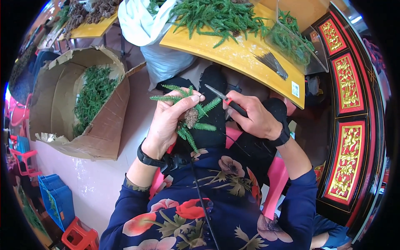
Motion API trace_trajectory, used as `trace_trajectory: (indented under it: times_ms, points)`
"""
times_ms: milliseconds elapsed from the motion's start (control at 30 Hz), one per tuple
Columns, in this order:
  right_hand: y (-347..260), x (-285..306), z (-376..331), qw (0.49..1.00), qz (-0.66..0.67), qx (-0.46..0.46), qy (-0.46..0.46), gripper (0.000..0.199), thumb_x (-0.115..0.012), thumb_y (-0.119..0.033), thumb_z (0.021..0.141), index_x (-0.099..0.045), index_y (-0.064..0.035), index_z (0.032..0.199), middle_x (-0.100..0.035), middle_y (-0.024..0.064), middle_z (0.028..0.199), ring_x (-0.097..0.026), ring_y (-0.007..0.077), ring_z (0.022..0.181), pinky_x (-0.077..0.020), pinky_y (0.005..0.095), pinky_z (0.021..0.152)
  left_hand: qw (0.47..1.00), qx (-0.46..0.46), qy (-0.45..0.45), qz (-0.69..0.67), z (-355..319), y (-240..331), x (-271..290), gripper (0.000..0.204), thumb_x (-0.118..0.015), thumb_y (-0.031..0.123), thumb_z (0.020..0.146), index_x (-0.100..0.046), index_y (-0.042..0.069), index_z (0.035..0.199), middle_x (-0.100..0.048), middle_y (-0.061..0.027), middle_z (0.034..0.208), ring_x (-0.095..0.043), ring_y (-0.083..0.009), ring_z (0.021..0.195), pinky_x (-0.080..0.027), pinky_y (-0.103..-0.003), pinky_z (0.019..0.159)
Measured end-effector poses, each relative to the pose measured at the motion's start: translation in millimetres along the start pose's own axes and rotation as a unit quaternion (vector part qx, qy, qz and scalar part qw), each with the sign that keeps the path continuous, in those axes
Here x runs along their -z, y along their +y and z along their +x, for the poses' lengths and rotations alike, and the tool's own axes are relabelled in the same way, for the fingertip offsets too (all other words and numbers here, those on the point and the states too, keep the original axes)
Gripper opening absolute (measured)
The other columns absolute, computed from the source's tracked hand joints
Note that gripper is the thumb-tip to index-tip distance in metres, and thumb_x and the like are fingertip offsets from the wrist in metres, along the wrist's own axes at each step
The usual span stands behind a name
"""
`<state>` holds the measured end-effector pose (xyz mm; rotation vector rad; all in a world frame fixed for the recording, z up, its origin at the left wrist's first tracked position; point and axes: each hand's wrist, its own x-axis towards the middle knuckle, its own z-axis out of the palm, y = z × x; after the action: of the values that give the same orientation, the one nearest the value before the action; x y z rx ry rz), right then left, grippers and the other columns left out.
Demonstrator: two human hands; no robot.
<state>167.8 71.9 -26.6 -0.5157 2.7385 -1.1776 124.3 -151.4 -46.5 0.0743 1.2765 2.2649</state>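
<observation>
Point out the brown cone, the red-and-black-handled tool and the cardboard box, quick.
Brown cone (191, 118): head view, on the middle of its scaly body.
Red-and-black-handled tool (227, 101): head view, on the red part of its handle.
Cardboard box (109, 125): head view, on its outer side wall.

Left hand (166, 114) pinches green conifer-like sprig (206, 126), brown pine cone (191, 118) at its middle. Right hand (256, 117) grips red-and-black-handled pointed tool (237, 108) just beside.
</observation>
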Motion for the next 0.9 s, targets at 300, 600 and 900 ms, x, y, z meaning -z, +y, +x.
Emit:
trace_trajectory:
  times_ms: [300, 600, 900]
  points:
    - [-7.4, 2.9, -4.0, 0.998, -0.061, 0.003, -0.004, 0.024, -0.057, -0.007, 0.079, -0.049, -0.003, 0.101, -0.056, 0.0163, 0.085, -0.056, 0.0371, 0.079, -0.045, 0.0388, 0.068, 0.999, -0.039, 0.019, 0.006, 1.0, -2.0, -3.0, 0.009, -0.064, 0.006, 0.084, -0.066, -0.001, 0.089, -0.063, -0.0029, 0.085, -0.058, -0.0077, 0.077, -0.044, -0.022, 0.069]
    - [-17.0, -1.4, -8.8, 0.994, -0.101, -0.026, 0.027, 0.023, -0.058, -0.009, 0.079, -0.05, -0.0034, 0.1, -0.054, 0.0173, 0.084, -0.056, 0.0383, 0.079, -0.0453, 0.0406, 0.068, 0.988, -0.1, 0.058, 0.105, -0.9, -3.8, -5.6, 0.012, -0.063, 0.004, 0.084, -0.066, -0.001, 0.095, -0.064, -0.0023, 0.078, -0.056, -0.0056, 0.066, -0.042, -0.018, 0.059]
    - [-29.2, -8.6, -11.9, 0.992, -0.103, -0.074, 0.026, 0.024, -0.057, -0.013, 0.082, -0.048, -0.0039, 0.103, -0.054, 0.0176, 0.085, -0.056, 0.0394, 0.08, -0.0452, 0.0426, 0.068, 0.972, -0.153, 0.07, 0.164, -0.7, -4.9, -6.5, 0.012, -0.063, 0.005, 0.086, -0.067, -0.002, 0.094, -0.061, 0.0002, 0.068, -0.052, -0.0042, 0.059, -0.04, -0.019, 0.053]
